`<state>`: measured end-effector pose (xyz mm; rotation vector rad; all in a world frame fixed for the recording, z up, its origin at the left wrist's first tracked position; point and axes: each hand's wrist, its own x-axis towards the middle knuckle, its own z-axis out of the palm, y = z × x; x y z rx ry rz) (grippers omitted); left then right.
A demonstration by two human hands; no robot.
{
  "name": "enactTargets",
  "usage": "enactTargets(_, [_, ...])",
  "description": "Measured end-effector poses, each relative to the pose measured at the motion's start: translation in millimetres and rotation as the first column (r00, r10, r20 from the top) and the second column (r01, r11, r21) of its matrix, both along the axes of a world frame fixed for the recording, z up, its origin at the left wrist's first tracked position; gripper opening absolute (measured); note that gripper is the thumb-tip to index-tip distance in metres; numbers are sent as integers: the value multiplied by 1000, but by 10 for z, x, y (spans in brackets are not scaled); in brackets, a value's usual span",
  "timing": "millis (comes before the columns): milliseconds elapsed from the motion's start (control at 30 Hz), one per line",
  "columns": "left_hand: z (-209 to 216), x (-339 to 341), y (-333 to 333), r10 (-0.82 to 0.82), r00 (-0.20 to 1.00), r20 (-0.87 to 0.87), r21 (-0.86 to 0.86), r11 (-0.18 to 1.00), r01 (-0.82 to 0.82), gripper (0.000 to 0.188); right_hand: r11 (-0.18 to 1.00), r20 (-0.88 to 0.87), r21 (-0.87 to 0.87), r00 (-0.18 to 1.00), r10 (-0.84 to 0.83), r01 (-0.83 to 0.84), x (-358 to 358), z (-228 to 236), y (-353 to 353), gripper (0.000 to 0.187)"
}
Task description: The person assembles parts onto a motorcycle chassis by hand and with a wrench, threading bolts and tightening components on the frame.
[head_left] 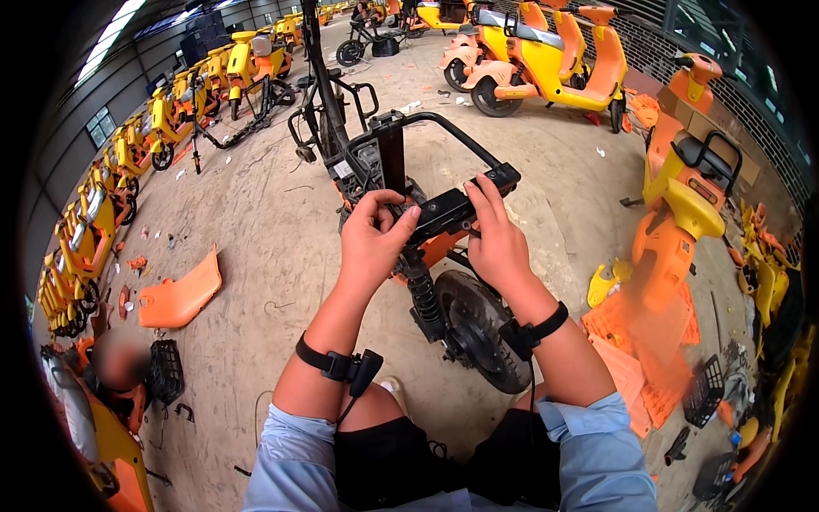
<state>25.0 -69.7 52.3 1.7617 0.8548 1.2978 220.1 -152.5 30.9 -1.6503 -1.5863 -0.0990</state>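
A stripped-down electric scooter stands in front of me, its black tubular frame and rear wheel bare. Across its back end lies a long black plastic housing. My right hand grips the right part of this housing, with fingers over its top and the thumb below. At its left end is my left hand, fingers curled and thumb drawn in close to the forefinger. Whatever sits between those fingertips is too small to make out. Below the housing are an orange panel and a black coil shock absorber.
A loose orange panel lies on the floor at left. More orange panels and a black basket are heaped at right. Yellow scooters line both sides. Another person, blurred, is low at the left beside a scooter.
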Motion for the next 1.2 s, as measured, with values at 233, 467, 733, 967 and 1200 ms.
enactTargets(233, [-15,-37,27,-42,999,-6,-4,999,42,20,1000,18,17,1000,5,-6,12,-19,4,82])
enactTargets(467, [-22,10,-20,7,1000,31,46,999,-8,19,1000,7,13,1000,5,-5,4,-17,3,82])
enactTargets(733, [-52,14,18,-11,1000,11,1,1000,11,21,1000,-1,-5,1000,6,-6,5,-8,2,82])
enactTargets(967, [-14,-14,-15,-61,998,-2,2,998,61,24,1000,3,-15,1000,5,-5,-1,2,-2,83])
enactTargets(1200, [-46,30,-18,44,999,12,8,999,-44,20,1000,-5,-17,1000,4,-4,-8,14,-26,83])
